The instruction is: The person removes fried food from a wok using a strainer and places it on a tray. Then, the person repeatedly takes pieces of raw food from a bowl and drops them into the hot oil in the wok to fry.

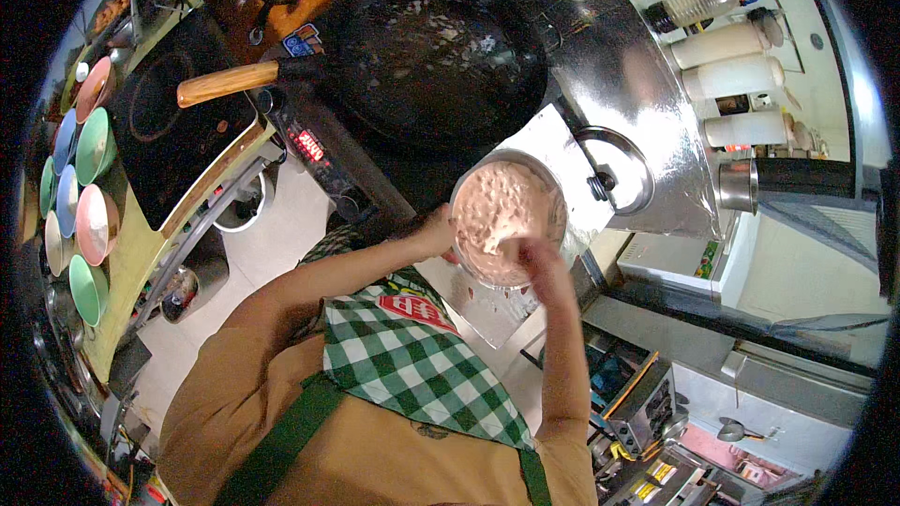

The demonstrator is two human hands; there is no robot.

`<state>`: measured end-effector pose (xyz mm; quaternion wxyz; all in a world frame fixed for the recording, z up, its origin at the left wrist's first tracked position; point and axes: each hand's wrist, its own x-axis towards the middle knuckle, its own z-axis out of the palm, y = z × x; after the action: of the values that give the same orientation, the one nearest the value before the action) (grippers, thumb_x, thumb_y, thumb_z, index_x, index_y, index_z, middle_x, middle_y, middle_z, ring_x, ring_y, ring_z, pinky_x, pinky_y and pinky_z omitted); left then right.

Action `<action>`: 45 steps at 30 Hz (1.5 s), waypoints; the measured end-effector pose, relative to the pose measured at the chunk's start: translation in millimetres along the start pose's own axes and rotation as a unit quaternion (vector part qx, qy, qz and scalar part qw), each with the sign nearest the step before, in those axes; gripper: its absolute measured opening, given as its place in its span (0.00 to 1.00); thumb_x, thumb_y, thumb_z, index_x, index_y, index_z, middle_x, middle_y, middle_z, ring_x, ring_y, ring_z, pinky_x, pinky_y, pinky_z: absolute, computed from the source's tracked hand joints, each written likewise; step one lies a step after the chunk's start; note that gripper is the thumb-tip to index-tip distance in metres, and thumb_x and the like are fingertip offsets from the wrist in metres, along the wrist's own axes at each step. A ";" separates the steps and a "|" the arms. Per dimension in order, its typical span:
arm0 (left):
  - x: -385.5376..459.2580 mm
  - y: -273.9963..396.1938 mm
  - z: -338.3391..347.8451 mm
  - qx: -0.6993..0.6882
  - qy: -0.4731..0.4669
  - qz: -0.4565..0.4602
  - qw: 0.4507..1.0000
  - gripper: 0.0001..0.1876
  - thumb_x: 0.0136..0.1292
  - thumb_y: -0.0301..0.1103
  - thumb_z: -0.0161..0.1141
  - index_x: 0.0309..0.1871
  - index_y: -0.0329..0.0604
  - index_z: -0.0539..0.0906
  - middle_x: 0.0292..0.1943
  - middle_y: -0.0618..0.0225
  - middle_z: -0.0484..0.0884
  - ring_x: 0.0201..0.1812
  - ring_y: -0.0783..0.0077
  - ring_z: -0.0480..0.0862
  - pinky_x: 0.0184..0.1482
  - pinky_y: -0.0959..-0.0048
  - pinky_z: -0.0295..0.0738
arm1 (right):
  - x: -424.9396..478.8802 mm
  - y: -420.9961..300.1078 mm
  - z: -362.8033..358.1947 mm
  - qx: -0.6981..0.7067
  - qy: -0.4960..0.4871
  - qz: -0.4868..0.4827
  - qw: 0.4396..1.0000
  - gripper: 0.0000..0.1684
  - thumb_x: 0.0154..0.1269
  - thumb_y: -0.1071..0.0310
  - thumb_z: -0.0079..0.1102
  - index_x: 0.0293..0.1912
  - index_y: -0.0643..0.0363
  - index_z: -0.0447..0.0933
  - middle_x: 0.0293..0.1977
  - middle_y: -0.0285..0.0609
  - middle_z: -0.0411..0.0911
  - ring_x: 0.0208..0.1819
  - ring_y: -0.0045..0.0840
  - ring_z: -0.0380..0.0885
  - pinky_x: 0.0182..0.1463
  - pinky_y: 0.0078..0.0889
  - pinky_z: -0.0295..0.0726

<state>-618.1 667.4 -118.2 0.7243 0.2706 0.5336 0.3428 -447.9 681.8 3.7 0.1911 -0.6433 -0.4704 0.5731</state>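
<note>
A round metal bowl (562,197) with a lumpy, pinkish-brown wet mixture (492,204) stands before me, over a shiny metal surface (552,147). My left hand (439,232) is at the bowl's left rim, its fingers mostly hidden against the outer wall. Over the lower right part of the mixture, my right hand (543,263) is blurred, with its fingertips at or in the mixture; whether it grips anything cannot be made out. Beyond the bowl sits a large dark wok (436,63) with a wooden handle (228,83) pointing left.
A metal lid (633,169) with a black knob lies right of the bowl. An induction cooker's lit control panel (309,145) is left of it. Coloured bowls (96,221) line the far left counter. Squeeze bottles (731,77) stand at the upper right, near a metal cup (737,186).
</note>
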 end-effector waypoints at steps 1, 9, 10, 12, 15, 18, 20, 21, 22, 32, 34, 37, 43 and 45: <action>-5.1 9.0 -0.3 0.007 -0.008 -0.011 1.000 0.18 0.64 0.34 0.36 0.55 0.38 0.55 0.44 0.49 0.72 0.30 0.61 0.80 0.18 0.74 0.78 | -4.1 -41.2 4.6 0.042 0.035 -0.048 0.997 0.15 0.58 0.70 0.44 0.39 0.71 0.73 0.31 0.42 0.76 0.37 0.17 0.71 0.45 0.17 0.66; -15.6 27.7 -6.7 0.062 -0.052 0.030 0.996 0.18 0.61 0.30 0.38 0.53 0.29 0.57 0.46 0.50 0.69 0.34 0.54 0.78 0.18 0.71 0.79 | 100.3 -146.4 72.4 -0.350 0.071 -0.485 0.798 0.11 0.48 0.81 0.52 0.33 0.60 0.78 0.25 0.47 0.77 0.28 0.28 0.79 0.33 0.22 0.75; -14.0 25.8 -5.9 0.048 -0.039 0.019 0.998 0.18 0.61 0.30 0.38 0.52 0.29 0.58 0.45 0.49 0.69 0.35 0.54 0.78 0.17 0.71 0.79 | 111.5 -146.1 77.4 -0.329 0.043 -0.436 0.837 0.10 0.48 0.80 0.53 0.33 0.61 0.78 0.25 0.46 0.77 0.28 0.29 0.79 0.33 0.22 0.75; -11.6 20.1 -3.1 0.019 -0.012 -0.007 1.000 0.18 0.61 0.31 0.40 0.51 0.27 0.59 0.45 0.48 0.69 0.38 0.55 0.77 0.17 0.71 0.79 | 122.6 -145.4 83.3 -0.279 -0.014 -0.328 0.903 0.09 0.46 0.78 0.55 0.32 0.61 0.78 0.25 0.46 0.77 0.28 0.29 0.79 0.33 0.24 0.75; -7.7 11.4 -0.8 -0.003 -0.014 0.006 1.000 0.18 0.60 0.32 0.42 0.49 0.27 0.60 0.45 0.45 0.68 0.40 0.53 0.76 0.21 0.67 0.79 | 119.7 -142.8 81.0 -0.395 0.031 -0.390 0.831 0.10 0.47 0.73 0.58 0.34 0.61 0.77 0.26 0.45 0.78 0.27 0.25 0.78 0.32 0.23 0.75; 20.3 -22.7 -9.0 0.058 -0.005 0.074 0.996 0.19 0.60 0.34 0.43 0.48 0.27 0.61 0.43 0.43 0.69 0.40 0.50 0.76 0.26 0.64 0.79 | 124.5 -140.2 79.6 -0.338 -0.002 -0.377 0.862 0.12 0.50 0.69 0.59 0.37 0.61 0.77 0.28 0.43 0.78 0.29 0.19 0.76 0.35 0.20 0.74; 24.0 -30.8 -14.9 0.102 -0.009 0.105 0.989 0.19 0.60 0.35 0.44 0.47 0.27 0.61 0.41 0.42 0.70 0.40 0.48 0.76 0.30 0.63 0.78 | 123.1 -141.1 74.2 -0.161 -0.027 -0.295 0.942 0.14 0.53 0.69 0.57 0.41 0.64 0.75 0.34 0.43 0.77 0.36 0.19 0.74 0.41 0.19 0.72; 20.3 -29.0 -15.0 0.124 -0.016 0.118 0.985 0.19 0.60 0.35 0.44 0.47 0.27 0.62 0.41 0.42 0.71 0.39 0.48 0.76 0.31 0.63 0.78 | 114.3 -144.9 70.5 -0.006 -0.060 -0.230 0.971 0.15 0.53 0.71 0.56 0.42 0.66 0.74 0.35 0.44 0.77 0.39 0.22 0.74 0.43 0.20 0.71; 10.9 -21.1 -11.6 0.153 0.025 0.141 0.978 0.17 0.60 0.36 0.44 0.47 0.30 0.62 0.37 0.44 0.72 0.33 0.51 0.78 0.26 0.65 0.79 | 99.9 -149.1 67.7 0.160 -0.075 -0.220 0.959 0.15 0.54 0.77 0.49 0.43 0.71 0.70 0.37 0.49 0.75 0.41 0.27 0.75 0.47 0.22 0.72; 2.9 -19.1 -9.0 -0.100 -0.072 0.037 0.992 0.08 0.64 0.33 0.37 0.44 0.43 0.57 0.34 0.57 0.72 0.21 0.61 0.79 0.19 0.69 0.79 | 35.1 31.7 24.5 -0.049 -0.023 -0.136 0.989 0.15 0.54 0.71 0.42 0.37 0.68 0.75 0.33 0.49 0.77 0.33 0.31 0.77 0.39 0.24 0.74; 0.0 -14.4 -10.1 -0.086 -0.067 0.041 0.993 0.09 0.64 0.33 0.37 0.45 0.42 0.57 0.35 0.57 0.72 0.22 0.62 0.79 0.20 0.69 0.79 | 26.8 50.6 39.9 -0.279 0.026 -0.176 0.944 0.15 0.56 0.67 0.44 0.38 0.66 0.75 0.32 0.50 0.77 0.33 0.33 0.77 0.37 0.27 0.74; -4.6 -10.3 -10.5 -0.053 -0.056 0.063 0.995 0.10 0.64 0.33 0.36 0.46 0.41 0.58 0.37 0.58 0.71 0.25 0.63 0.79 0.21 0.69 0.79 | 23.1 46.5 59.2 -0.361 0.013 -0.155 0.919 0.13 0.54 0.67 0.46 0.37 0.63 0.75 0.31 0.53 0.76 0.34 0.39 0.76 0.39 0.32 0.73; 0.5 -16.3 -15.8 -0.081 -0.069 0.040 0.994 0.19 0.65 0.36 0.41 0.57 0.44 0.55 0.50 0.61 0.66 0.37 0.62 0.77 0.26 0.68 0.80 | 24.5 61.1 74.7 -0.304 0.050 -0.224 0.925 0.12 0.54 0.69 0.46 0.36 0.61 0.75 0.31 0.53 0.75 0.32 0.43 0.75 0.37 0.35 0.72; 1.1 -18.5 -10.2 -0.088 -0.039 0.051 0.994 0.13 0.64 0.33 0.39 0.49 0.40 0.58 0.44 0.58 0.69 0.31 0.62 0.79 0.23 0.68 0.80 | 16.7 57.9 64.4 -0.347 0.014 -0.203 0.916 0.12 0.54 0.67 0.47 0.36 0.63 0.75 0.31 0.53 0.75 0.34 0.40 0.75 0.39 0.32 0.73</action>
<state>-623.8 657.1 -135.8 0.7471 0.2465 0.4579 0.4140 -486.2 648.6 -68.4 0.0749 -0.5677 -0.7574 0.3137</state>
